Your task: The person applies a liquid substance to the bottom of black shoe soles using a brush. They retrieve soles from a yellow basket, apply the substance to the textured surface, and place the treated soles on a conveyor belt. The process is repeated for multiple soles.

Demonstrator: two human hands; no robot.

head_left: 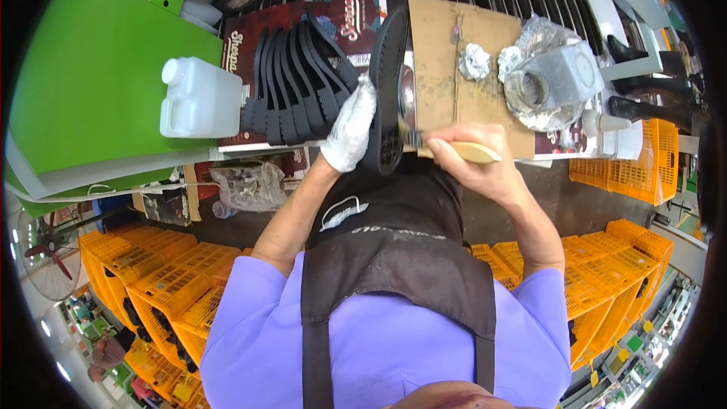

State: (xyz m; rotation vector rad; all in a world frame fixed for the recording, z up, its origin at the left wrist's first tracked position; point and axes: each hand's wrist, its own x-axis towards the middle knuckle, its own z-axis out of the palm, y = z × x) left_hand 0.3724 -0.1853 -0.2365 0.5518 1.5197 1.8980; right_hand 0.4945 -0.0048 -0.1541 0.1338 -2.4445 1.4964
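Observation:
My left hand [354,129], in a white glove, grips a black shoe sole [389,53] by its left side. The sole stands lengthwise in front of me, its heel part with a grid of hollows toward my apron. Bare, my right hand [485,174] is closed round a brush [478,153] with a pale wooden handle. The brush's tip meets or nearly meets the sole's right edge near the heel; exact contact cannot be made out. Left of my gloved hand, several more black soles [284,91] stand side by side in a row on the worktop.
A white plastic jug [203,98] stands at the left, beside a green panel [98,83]. Stained cardboard [435,45] lies right of the sole, with crumpled white wads [475,62] and a plastic-wrapped clear container [568,76]. Metal rollers run behind. Orange crates [163,280] stand around me.

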